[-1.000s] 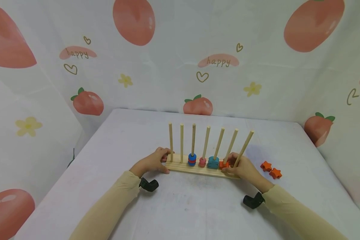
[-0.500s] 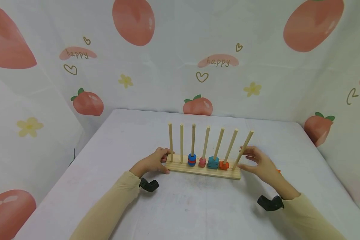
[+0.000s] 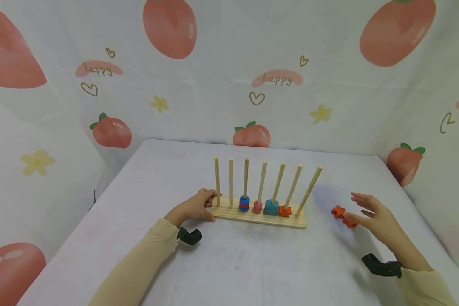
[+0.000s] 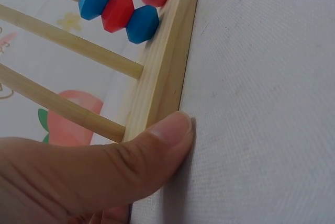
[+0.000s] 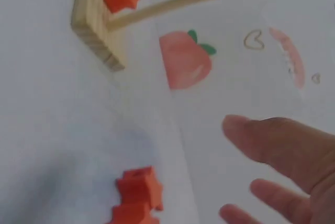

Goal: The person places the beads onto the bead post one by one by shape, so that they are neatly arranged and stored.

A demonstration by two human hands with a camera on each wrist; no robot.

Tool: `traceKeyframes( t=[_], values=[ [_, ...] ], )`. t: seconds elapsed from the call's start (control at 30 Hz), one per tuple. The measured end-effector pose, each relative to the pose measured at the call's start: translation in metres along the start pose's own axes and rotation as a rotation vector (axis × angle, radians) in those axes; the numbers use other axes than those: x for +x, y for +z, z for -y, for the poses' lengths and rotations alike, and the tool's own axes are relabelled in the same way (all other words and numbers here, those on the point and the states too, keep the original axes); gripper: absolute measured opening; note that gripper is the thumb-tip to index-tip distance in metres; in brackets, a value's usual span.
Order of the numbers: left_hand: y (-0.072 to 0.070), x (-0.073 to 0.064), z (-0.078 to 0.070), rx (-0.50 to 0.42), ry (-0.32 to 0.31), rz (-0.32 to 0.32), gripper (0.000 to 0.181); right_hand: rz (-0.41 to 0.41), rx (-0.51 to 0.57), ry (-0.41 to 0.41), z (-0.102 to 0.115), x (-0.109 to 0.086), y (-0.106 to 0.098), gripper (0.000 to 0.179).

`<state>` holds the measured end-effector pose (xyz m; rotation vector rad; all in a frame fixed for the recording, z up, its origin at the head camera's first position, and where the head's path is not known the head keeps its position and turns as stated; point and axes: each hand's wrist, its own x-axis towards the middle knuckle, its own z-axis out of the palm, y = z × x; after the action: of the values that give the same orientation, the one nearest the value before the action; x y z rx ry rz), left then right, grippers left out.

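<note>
A wooden peg rack with several upright pegs stands mid-table. My left hand grips its left end, the thumb along the front edge. On the pegs sit blue and red beads, pink beads, teal beads and an orange star bead. The two leftmost pegs and the rightmost one are bare. My right hand is spread over the right of the table, holding nothing. Its thumb tip overlaps one of two loose orange star beads in the head view.
The table has a white cloth, and its far edge meets a white backdrop printed with peaches. Black wrist cameras are worn on both arms.
My right hand has let go of the orange star bead on the rack, then moved right to the loose star beads. My left hand keeps its place on the rack.
</note>
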<state>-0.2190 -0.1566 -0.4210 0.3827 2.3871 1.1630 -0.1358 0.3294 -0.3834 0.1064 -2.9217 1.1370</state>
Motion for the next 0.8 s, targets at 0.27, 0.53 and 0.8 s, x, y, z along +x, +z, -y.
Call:
traceKeyframes(
  t=[0.27, 0.53, 0.8],
  values=[
    [-0.001, -0.001, -0.002, -0.002, -0.005, -0.003, 0.076, 0.173, -0.014, 0.168, -0.030, 0.004, -0.001, 0.072],
    [-0.001, -0.001, 0.000, 0.001, 0.003, 0.002, 0.077, 0.226, -0.023, 0.247, -0.038, 0.014, 0.003, 0.077],
    [0.000, -0.002, -0.003, 0.014, -0.005, -0.004, 0.077, 0.233, -0.108, 0.282, -0.038, 0.021, 0.002, 0.069]
  ],
)
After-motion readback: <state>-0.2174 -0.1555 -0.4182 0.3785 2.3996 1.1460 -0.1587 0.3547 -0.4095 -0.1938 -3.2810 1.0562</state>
